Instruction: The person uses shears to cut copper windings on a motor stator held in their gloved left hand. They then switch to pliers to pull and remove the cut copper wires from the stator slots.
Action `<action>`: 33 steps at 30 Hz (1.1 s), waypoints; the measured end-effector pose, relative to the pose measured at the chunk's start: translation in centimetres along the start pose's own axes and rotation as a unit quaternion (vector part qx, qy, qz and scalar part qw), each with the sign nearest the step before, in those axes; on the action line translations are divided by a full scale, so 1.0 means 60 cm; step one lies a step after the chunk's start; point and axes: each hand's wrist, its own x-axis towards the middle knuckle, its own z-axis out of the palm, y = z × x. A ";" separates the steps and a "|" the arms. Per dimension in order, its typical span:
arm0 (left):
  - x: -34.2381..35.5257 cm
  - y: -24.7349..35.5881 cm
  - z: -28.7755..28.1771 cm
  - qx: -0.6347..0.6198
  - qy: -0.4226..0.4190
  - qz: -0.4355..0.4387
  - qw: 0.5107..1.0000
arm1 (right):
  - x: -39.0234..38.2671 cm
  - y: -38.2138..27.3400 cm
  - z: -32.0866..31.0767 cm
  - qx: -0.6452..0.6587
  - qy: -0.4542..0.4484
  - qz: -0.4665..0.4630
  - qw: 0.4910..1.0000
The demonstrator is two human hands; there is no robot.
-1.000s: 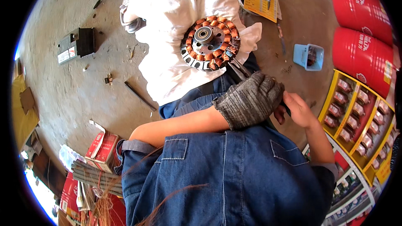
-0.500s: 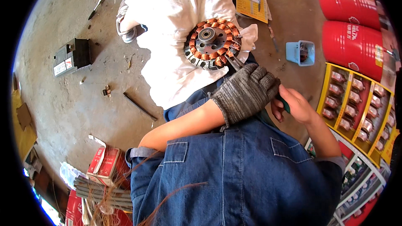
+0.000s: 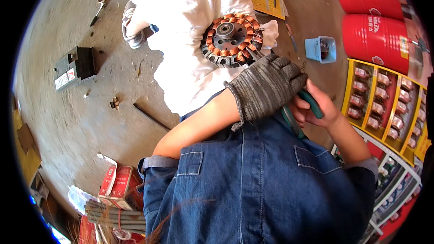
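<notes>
A motor stator (image 3: 232,39) ringed with copper coils lies on the white cloth (image 3: 181,63) over my lap, a round bearing at its centre. Long-nosed pliers with green handles (image 3: 312,103) point at its near right edge, their metal jaws close against the coils there. Some coil wire at that side looks torn and frayed. My left hand (image 3: 270,89), in a grey knitted glove, is closed over the middle of the pliers. Bare, my right hand (image 3: 322,107) grips the handles, which stand apart. Whether the jaws hold wire is too small to tell.
On the floor at left are a black battery (image 3: 76,68), scissors (image 3: 100,8) and a dark rod (image 3: 152,116). A blue bin (image 3: 320,49) stands at right, near red drums (image 3: 375,40) and a yellow bottle rack (image 3: 377,108). A red box (image 3: 120,187) sits lower left.
The green handles have spread apart and show more. My right hand has loosened and shifted slightly down. The stator has tilted or turned a little, and the whole view has shifted slightly.
</notes>
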 end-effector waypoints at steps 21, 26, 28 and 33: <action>-0.016 -0.030 -0.040 -0.029 -0.019 0.052 0.998 | 0.069 0.054 0.096 0.324 -0.229 0.038 0.917; -0.020 -0.029 0.000 0.032 0.063 0.055 0.996 | 0.055 0.030 0.079 0.244 -0.185 0.083 0.948; -0.022 -0.029 0.014 0.057 0.079 0.048 0.994 | 0.050 0.025 0.073 0.221 -0.174 0.092 0.955; -0.022 -0.033 0.040 0.048 0.158 0.046 0.985 | 0.040 -0.006 0.071 0.133 -0.111 0.146 0.974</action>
